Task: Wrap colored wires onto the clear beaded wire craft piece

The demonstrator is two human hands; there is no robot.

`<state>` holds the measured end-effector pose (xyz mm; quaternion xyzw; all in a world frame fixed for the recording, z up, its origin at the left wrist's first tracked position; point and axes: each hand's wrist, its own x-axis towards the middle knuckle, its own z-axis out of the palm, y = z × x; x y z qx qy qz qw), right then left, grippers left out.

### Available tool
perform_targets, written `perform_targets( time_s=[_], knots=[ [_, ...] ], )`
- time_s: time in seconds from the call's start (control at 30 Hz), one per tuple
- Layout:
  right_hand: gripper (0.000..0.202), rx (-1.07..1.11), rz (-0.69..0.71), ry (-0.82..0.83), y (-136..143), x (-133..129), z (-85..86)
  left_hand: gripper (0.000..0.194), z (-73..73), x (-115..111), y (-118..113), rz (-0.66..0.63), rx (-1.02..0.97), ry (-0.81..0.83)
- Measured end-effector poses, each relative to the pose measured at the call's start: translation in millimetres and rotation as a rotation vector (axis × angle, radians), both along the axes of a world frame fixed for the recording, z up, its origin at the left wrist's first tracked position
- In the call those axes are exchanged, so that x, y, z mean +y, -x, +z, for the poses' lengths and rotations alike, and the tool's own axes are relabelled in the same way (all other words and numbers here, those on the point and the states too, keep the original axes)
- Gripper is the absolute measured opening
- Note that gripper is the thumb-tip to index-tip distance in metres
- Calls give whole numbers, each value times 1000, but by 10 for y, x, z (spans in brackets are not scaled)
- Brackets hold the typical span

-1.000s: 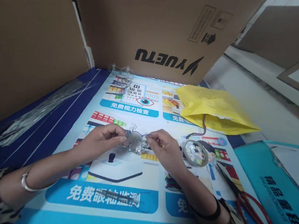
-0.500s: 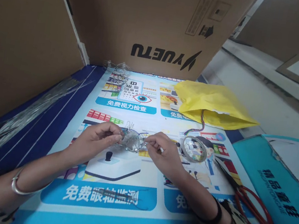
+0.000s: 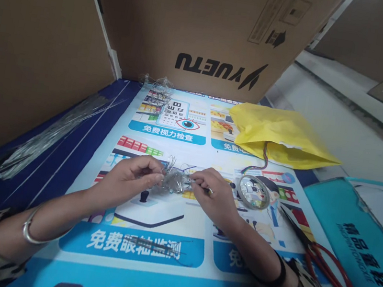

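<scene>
A small tangle of thin silvery wire (image 3: pixel 175 181) is held up over the printed sheet (image 3: pixel 198 212), between my two hands. My left hand (image 3: pixel 137 174) pinches its left side between thumb and fingertips. At the right side, the fingers of my right hand (image 3: pixel 211 192) are closed on the wire. A bluish strand and several fine ends stick up from the top of the tangle. Right of my right hand lies a round clear dish (image 3: pixel 254 192) with tiny pieces in it. Thin dark wires (image 3: pixel 160 247) rest on the sheet nearer to me.
A yellow bag (image 3: pixel 283 134) with a braided cord lies at the back right. Red-handled scissors (image 3: pixel 329 272) are beside a teal box (image 3: pixel 354 237). Long wires (image 3: pixel 54 136) lie at left, with more wire pieces (image 3: pixel 159 91) at the back. Cardboard (image 3: pixel 204 19) walls the far side.
The whole view has shifted slightly, so things appear a little further right. Both hands keep their pinch on the wire tangle, and its shape looks slightly turned.
</scene>
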<state>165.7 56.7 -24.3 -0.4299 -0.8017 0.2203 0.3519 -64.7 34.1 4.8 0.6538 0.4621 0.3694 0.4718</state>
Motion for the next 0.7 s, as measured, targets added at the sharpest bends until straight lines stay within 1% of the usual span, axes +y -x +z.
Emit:
perform_targets(
  time_s=[0.2, 0.3, 0.5, 0.7],
  knots=[
    [19, -4, -14, -8, 2, 3, 0, 16, 18, -16, -28, 4, 56, -60],
    [18, 10, -18, -16, 2, -2, -5, 16, 20, -24, -26, 3, 55, -57],
    [18, 22, -10, -26, -2, -9, -22, 15, 36, -37, -45, 42, 69, -60],
    [18, 31, -20, -30, 3, -20, -21, 15, 0, -41, -38, 33, 84, -77]
  ],
)
